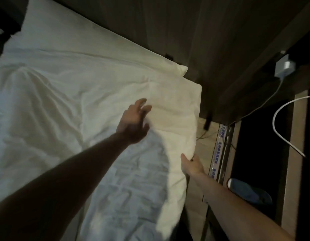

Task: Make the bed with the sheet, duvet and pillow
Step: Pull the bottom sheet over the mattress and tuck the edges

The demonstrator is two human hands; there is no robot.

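Note:
A white duvet (pixel 67 94) lies rumpled over the bed and fills most of the head view. A white pillow (pixel 91 42) rests along the dark wooden wall at the top. My left hand (pixel 134 121) hovers over the duvet near its right side, fingers spread and holding nothing. My right hand (pixel 191 165) grips the duvet's right edge where it hangs over the side of the bed. A creased stretch of white bedding (pixel 133 188) lies in shadow under my left arm.
A dark wooden wall (pixel 168 23) runs along the far side. To the right are a wooden bedside unit (pixel 199 180), a white charger (pixel 284 66) with its white cable (pixel 279 129), a blue slipper (pixel 249 190) on the floor, and a dark object (pixel 1 32) at top left.

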